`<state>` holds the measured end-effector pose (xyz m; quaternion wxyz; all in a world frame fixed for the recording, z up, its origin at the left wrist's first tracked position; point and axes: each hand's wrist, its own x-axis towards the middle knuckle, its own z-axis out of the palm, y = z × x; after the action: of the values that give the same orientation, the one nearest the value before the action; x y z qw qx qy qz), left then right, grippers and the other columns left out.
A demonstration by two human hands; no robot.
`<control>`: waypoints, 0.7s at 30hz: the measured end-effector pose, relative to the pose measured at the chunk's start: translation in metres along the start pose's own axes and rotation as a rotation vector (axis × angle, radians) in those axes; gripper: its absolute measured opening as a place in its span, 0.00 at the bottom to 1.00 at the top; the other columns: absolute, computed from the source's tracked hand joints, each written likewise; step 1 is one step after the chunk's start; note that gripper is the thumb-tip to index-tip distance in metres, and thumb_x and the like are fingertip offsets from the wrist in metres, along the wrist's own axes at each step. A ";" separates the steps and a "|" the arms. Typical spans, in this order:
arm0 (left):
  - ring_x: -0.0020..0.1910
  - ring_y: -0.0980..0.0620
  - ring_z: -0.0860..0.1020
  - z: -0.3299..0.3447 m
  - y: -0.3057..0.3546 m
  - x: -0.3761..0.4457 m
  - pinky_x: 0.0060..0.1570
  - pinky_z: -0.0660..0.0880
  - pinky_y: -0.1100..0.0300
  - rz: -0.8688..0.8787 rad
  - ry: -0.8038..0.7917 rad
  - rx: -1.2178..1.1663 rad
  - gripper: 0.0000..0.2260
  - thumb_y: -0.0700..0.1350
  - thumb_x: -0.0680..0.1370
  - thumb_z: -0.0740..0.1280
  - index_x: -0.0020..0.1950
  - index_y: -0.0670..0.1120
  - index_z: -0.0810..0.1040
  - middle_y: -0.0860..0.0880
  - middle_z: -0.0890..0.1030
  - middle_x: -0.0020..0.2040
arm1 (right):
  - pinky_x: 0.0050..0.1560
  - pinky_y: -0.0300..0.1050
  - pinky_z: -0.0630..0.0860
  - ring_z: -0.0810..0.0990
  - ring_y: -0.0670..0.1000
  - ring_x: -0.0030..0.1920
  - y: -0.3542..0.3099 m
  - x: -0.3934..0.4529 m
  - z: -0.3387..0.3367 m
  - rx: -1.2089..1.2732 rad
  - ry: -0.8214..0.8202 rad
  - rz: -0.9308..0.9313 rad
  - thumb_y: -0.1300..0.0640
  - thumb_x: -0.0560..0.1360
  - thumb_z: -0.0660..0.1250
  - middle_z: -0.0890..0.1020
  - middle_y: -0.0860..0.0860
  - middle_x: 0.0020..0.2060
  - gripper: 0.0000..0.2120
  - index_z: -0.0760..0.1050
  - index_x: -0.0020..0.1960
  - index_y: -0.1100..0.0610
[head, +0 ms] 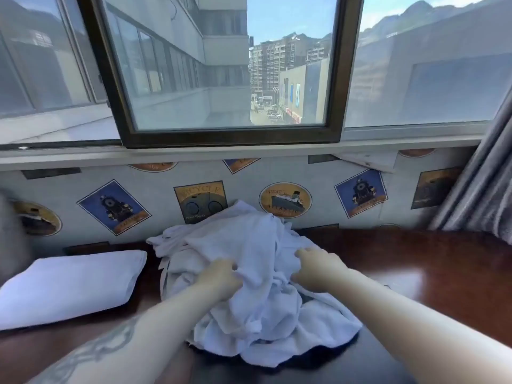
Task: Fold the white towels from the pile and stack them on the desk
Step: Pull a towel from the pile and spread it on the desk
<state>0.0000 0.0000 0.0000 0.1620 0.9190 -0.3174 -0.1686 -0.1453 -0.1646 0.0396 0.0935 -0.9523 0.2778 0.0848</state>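
A crumpled pile of white towels (249, 273) lies on the dark wooden desk (429, 267), heaped against the wall under the window. My left hand (219, 278) grips a fold of the top towel at the pile's middle left. My right hand (315, 270) grips the cloth at the pile's right side, fingers curled into it. A folded white towel (69, 284) lies flat on the desk to the left of the pile.
A wall with framed-picture wallpaper (199, 200) rises right behind the pile, below a window sill. A grey curtain (482, 189) hangs at the far right. The desk's right half shows bare glossy wood.
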 end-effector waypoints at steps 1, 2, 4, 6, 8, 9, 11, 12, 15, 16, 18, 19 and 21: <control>0.61 0.47 0.75 0.011 0.000 0.000 0.53 0.74 0.57 -0.025 -0.027 -0.002 0.21 0.46 0.77 0.65 0.71 0.47 0.70 0.48 0.72 0.69 | 0.63 0.51 0.69 0.71 0.57 0.66 -0.001 0.001 0.007 -0.022 -0.035 0.023 0.48 0.78 0.60 0.71 0.53 0.68 0.23 0.67 0.70 0.55; 0.62 0.48 0.75 0.022 -0.002 0.002 0.52 0.73 0.58 -0.039 -0.042 -0.024 0.23 0.46 0.77 0.66 0.72 0.47 0.69 0.48 0.71 0.69 | 0.63 0.51 0.68 0.71 0.58 0.66 -0.001 0.005 0.015 -0.038 -0.046 0.027 0.48 0.78 0.59 0.71 0.53 0.67 0.22 0.67 0.69 0.56; 0.62 0.49 0.74 0.048 -0.005 0.005 0.49 0.70 0.61 -0.062 -0.115 -0.009 0.26 0.48 0.76 0.68 0.73 0.47 0.66 0.49 0.69 0.69 | 0.58 0.48 0.67 0.70 0.58 0.66 -0.001 0.010 0.034 -0.078 -0.081 0.025 0.49 0.79 0.56 0.72 0.55 0.66 0.20 0.69 0.67 0.57; 0.59 0.50 0.73 0.068 -0.008 0.009 0.49 0.70 0.62 -0.053 -0.158 0.016 0.27 0.51 0.74 0.72 0.70 0.46 0.68 0.49 0.69 0.68 | 0.52 0.46 0.64 0.73 0.57 0.64 -0.002 0.016 0.048 -0.061 -0.093 0.009 0.53 0.78 0.56 0.75 0.57 0.64 0.19 0.71 0.65 0.59; 0.56 0.49 0.72 0.084 -0.014 0.015 0.51 0.73 0.60 -0.036 -0.198 0.093 0.29 0.53 0.69 0.75 0.65 0.46 0.68 0.49 0.66 0.65 | 0.53 0.45 0.69 0.75 0.56 0.61 -0.003 0.022 0.060 0.011 -0.101 0.028 0.53 0.77 0.58 0.76 0.55 0.62 0.19 0.70 0.66 0.57; 0.56 0.48 0.72 0.092 -0.017 0.015 0.53 0.75 0.57 -0.041 -0.230 0.139 0.32 0.53 0.66 0.76 0.64 0.47 0.66 0.49 0.64 0.64 | 0.55 0.45 0.71 0.75 0.56 0.61 -0.003 0.024 0.066 0.043 -0.117 0.041 0.53 0.77 0.59 0.76 0.54 0.62 0.21 0.68 0.69 0.56; 0.56 0.47 0.71 0.107 -0.023 0.013 0.53 0.77 0.52 -0.049 -0.234 0.208 0.33 0.53 0.64 0.77 0.62 0.48 0.63 0.49 0.60 0.62 | 0.57 0.46 0.73 0.75 0.55 0.61 -0.004 0.026 0.077 0.061 -0.157 0.044 0.52 0.78 0.59 0.74 0.53 0.65 0.23 0.64 0.72 0.54; 0.56 0.46 0.71 0.113 -0.027 0.013 0.52 0.77 0.51 -0.045 -0.192 0.227 0.32 0.53 0.66 0.76 0.61 0.48 0.62 0.49 0.60 0.62 | 0.56 0.46 0.72 0.75 0.55 0.61 -0.005 0.027 0.082 0.065 -0.173 0.038 0.52 0.79 0.59 0.73 0.53 0.66 0.24 0.63 0.73 0.54; 0.54 0.46 0.74 0.125 -0.039 0.016 0.48 0.75 0.52 -0.023 -0.025 0.135 0.14 0.44 0.77 0.65 0.60 0.49 0.66 0.49 0.64 0.64 | 0.57 0.47 0.71 0.72 0.55 0.63 -0.008 0.027 0.095 0.105 -0.230 0.037 0.53 0.79 0.58 0.70 0.53 0.68 0.22 0.63 0.73 0.55; 0.53 0.46 0.75 0.123 -0.041 0.020 0.48 0.74 0.53 -0.033 0.007 0.035 0.09 0.41 0.79 0.61 0.58 0.50 0.69 0.50 0.67 0.64 | 0.58 0.47 0.72 0.72 0.55 0.63 -0.008 0.026 0.099 0.128 -0.241 0.042 0.53 0.79 0.57 0.70 0.53 0.69 0.22 0.63 0.72 0.55; 0.50 0.49 0.75 0.109 -0.039 0.028 0.50 0.72 0.55 -0.044 0.069 -0.192 0.11 0.39 0.80 0.58 0.48 0.56 0.70 0.51 0.73 0.56 | 0.59 0.47 0.73 0.73 0.54 0.63 -0.008 0.023 0.104 0.199 -0.213 0.051 0.54 0.79 0.58 0.70 0.53 0.68 0.22 0.63 0.73 0.54; 0.46 0.50 0.73 0.098 -0.035 0.032 0.47 0.70 0.59 -0.045 0.103 -0.302 0.14 0.37 0.80 0.58 0.43 0.57 0.68 0.51 0.74 0.49 | 0.59 0.47 0.73 0.73 0.54 0.63 -0.008 0.022 0.104 0.262 -0.172 0.059 0.55 0.78 0.59 0.71 0.52 0.68 0.24 0.63 0.73 0.53; 0.40 0.49 0.71 0.072 -0.022 0.038 0.40 0.69 0.59 -0.027 0.198 -0.521 0.10 0.35 0.79 0.57 0.40 0.46 0.70 0.44 0.75 0.40 | 0.58 0.47 0.75 0.72 0.52 0.65 -0.008 0.019 0.104 0.434 -0.051 0.038 0.59 0.75 0.62 0.71 0.51 0.68 0.29 0.60 0.75 0.51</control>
<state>0.0104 -0.0215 -0.0810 0.4206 0.8627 -0.2336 -0.1561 -0.1369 -0.1442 -0.0640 0.3017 -0.9020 0.3049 0.0488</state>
